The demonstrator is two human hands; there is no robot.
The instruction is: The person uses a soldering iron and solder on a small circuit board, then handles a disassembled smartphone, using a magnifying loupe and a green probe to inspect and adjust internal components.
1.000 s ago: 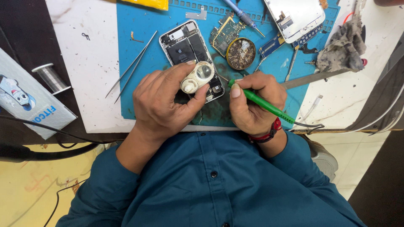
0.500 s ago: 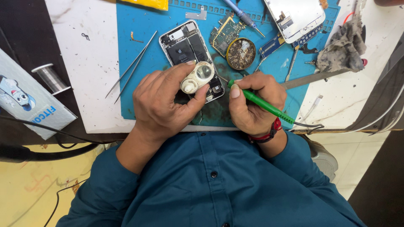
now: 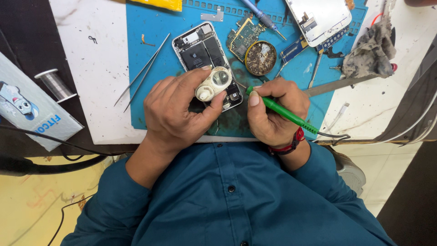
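Green-handled soldering iron [image 3: 284,111] stays pinched in the right hand [image 3: 271,114], the left hand's [image 3: 175,111] fingers still gripping a white magnifier loupe [image 3: 214,83] over the opened phone [image 3: 200,50], nothing shifted, near the table's front edge.

There is one view only, from the camera on my head. It looks almost straight down over my chest onto the desk [image 3: 100,68] and sits close, so my left hand [image 3: 175,109] and right hand [image 3: 268,114] fill the middle of the frame. The far edge of the desk lies at the top, my shirt at the bottom.
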